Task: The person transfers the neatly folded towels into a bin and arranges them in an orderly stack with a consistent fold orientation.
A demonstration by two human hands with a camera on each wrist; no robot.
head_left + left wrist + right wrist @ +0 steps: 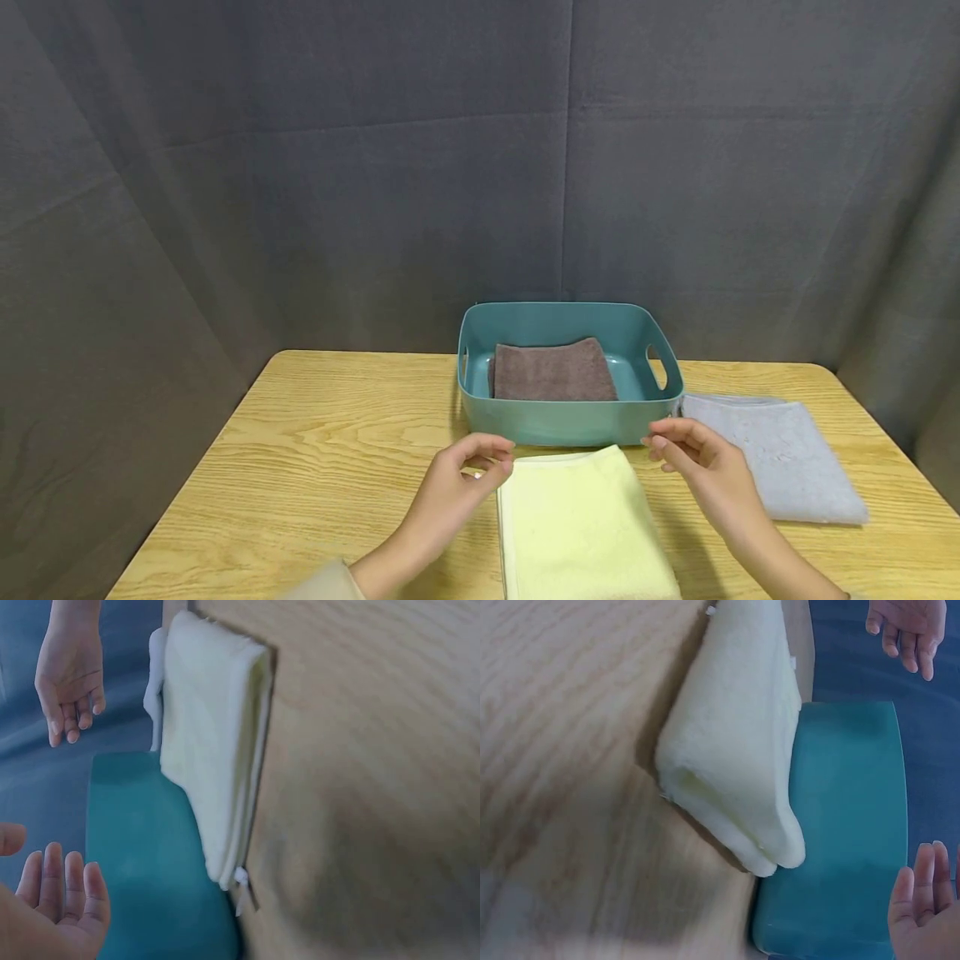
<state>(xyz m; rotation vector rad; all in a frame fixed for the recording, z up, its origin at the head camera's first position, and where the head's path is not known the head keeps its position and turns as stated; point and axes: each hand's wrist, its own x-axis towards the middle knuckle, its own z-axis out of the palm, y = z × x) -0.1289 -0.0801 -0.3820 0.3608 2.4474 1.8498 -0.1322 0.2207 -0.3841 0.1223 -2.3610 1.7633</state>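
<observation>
A folded pale yellow towel lies on the table in front of the teal basket. My left hand hovers by its far left corner, fingers loosely bent and holding nothing. On the other side, my right hand is raised between the yellow towel and a folded grey towel, likewise holding nothing. Both wrist views show the hands apart from the yellow towel, whose folded layers are stacked. Inside the basket rests a folded brown towel.
The wooden table has rounded far corners. Dark grey curtain hangs behind it and along both sides. The grey towel lies close to the basket's right end, which has a cut-out handle.
</observation>
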